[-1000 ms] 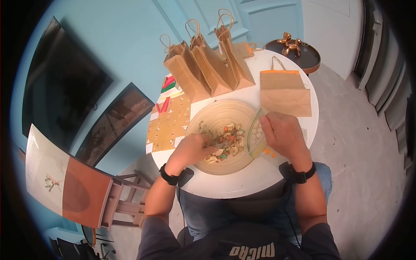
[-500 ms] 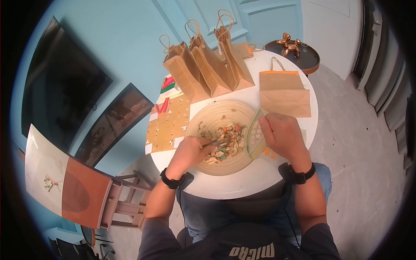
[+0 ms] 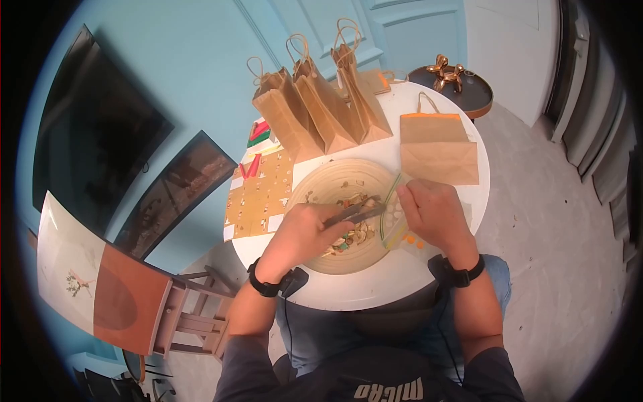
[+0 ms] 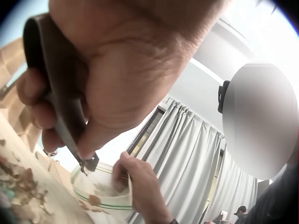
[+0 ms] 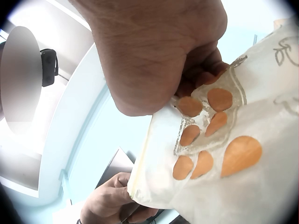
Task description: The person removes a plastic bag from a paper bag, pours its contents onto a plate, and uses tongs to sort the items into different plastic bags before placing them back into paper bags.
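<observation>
My left hand (image 3: 302, 232) grips dark metal tongs (image 3: 362, 213) whose tips reach the mouth of a clear zip bag (image 3: 390, 218). In the left wrist view, the tongs (image 4: 58, 93) are squeezed, with a small bit at their tips. My right hand (image 3: 436, 213) pinches the bag's edge, holding it tilted beside the bowl. Orange round pieces show through the bag (image 5: 205, 186) in the right wrist view. Under the tongs, the round wooden bowl (image 3: 311, 181) holds a heap of mixed dried bits (image 3: 362, 234).
Three brown paper bags (image 3: 288, 120) stand at the table's back, and another (image 3: 439, 157) lies flat at the right. Patterned card sheets (image 3: 258, 201) with red and green items lie left of the bowl. A balloon-dog figure (image 3: 447, 75) sits on a side table.
My left hand has lifted the tongs from the heap and moved them right, to the bag's mouth. My right hand keeps hold of the bag in nearly the same place.
</observation>
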The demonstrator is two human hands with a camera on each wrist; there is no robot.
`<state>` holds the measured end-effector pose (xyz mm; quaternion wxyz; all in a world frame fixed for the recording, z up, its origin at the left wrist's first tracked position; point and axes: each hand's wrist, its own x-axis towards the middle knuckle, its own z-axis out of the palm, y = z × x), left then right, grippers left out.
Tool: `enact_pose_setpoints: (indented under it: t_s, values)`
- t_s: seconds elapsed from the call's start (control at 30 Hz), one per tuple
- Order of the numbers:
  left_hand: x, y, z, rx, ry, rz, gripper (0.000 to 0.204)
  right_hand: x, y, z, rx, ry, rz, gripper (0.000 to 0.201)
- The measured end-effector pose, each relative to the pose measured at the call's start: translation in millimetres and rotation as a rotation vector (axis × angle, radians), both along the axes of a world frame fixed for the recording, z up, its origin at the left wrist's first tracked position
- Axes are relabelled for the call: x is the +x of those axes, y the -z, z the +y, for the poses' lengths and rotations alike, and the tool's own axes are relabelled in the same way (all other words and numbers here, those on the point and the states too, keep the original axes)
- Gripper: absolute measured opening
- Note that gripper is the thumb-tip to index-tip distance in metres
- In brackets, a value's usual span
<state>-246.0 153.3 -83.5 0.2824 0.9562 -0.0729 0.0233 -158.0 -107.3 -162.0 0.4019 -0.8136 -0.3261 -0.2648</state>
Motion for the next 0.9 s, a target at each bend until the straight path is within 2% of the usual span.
enact_pose_setpoints:
  t_s: [0.07, 0.13, 0.23, 0.3, 0.37, 0.43, 0.53, 0.63, 0.73, 0.9]
  values:
    - [6.5, -1.2, -1.4, -0.003, 0.001, 0.02, 0.031, 0.4, -1.6, -3.4, 0.004, 0.015, -0.009, 0.035]
    - [29.1, 8.6, 19.3, 0.008, -0.017, 0.047, 0.038, 1.5, -2.2, -7.8, 0.014, 0.033, -0.022, 0.035]
    - [72.8, 33.7, 57.6, 0.172, -0.143, 0.017, 0.043, 3.1, -2.8, -12.1, 0.022, 0.034, -0.028, 0.035]
    - [97.4, 57.1, 84.4, 0.167, -0.179, 0.116, 0.045, 2.3, -2.0, -12.7, 0.028, 0.032, -0.012, 0.035]
    - [105.1, 57.2, 85.1, 0.19, -0.185, 0.189, 0.045, 3.3, -2.0, -14.1, 0.028, 0.033, -0.002, 0.036]
    - [102.3, 58.2, 83.8, 0.239, -0.167, 0.242, 0.044, 3.5, -1.3, -15.2, 0.019, 0.032, 0.008, 0.036]
    - [88.2, 58.8, 79.8, 0.017, -0.119, 0.369, 0.042, 4.1, -1.4, -15.9, 0.006, 0.041, -0.028, 0.037]
    - [71.6, 52.4, 68.7, 0.077, 0.011, 0.377, 0.045, 3.8, -2.0, -14.8, 0.019, 0.036, -0.02, 0.037]
    - [57.0, 54.4, 62.9, 0.108, 0.131, 0.304, 0.043, 2.6, -2.0, -14.2, 0.008, 0.032, 0.004, 0.037]
    - [33.5, 57.0, 49.7, 0.141, 0.101, 0.208, 0.037, 1.3, -4.0, -12.9, -0.008, 0.025, -0.009, 0.036]
